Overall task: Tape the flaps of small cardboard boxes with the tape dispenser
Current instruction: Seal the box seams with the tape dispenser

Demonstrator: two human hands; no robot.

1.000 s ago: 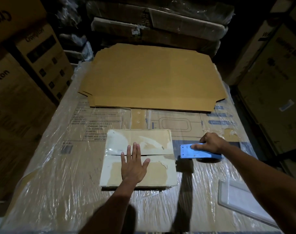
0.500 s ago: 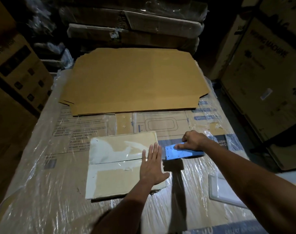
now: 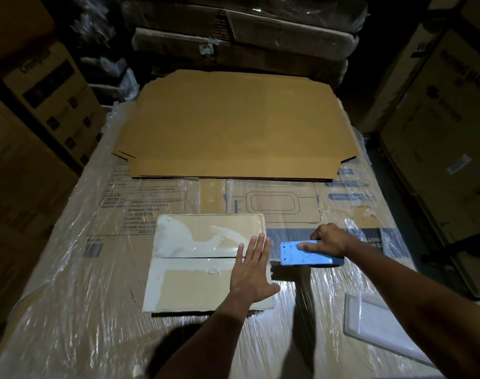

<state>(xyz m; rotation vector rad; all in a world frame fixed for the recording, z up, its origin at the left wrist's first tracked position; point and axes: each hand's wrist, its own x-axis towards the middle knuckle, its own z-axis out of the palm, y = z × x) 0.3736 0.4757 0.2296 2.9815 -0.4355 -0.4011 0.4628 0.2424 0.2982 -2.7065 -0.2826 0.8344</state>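
Left hand (image 3: 252,269) slid to small box's (image 3: 206,263) right edge, spread flat | right hand (image 3: 329,240) grips tape dispenser (image 3: 307,254)

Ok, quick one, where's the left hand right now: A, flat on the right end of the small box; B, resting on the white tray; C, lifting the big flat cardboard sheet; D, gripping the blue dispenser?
A: the left hand lies flat with straight fingers on the right end of the small box, while the right hand holds the dispenser beside it.
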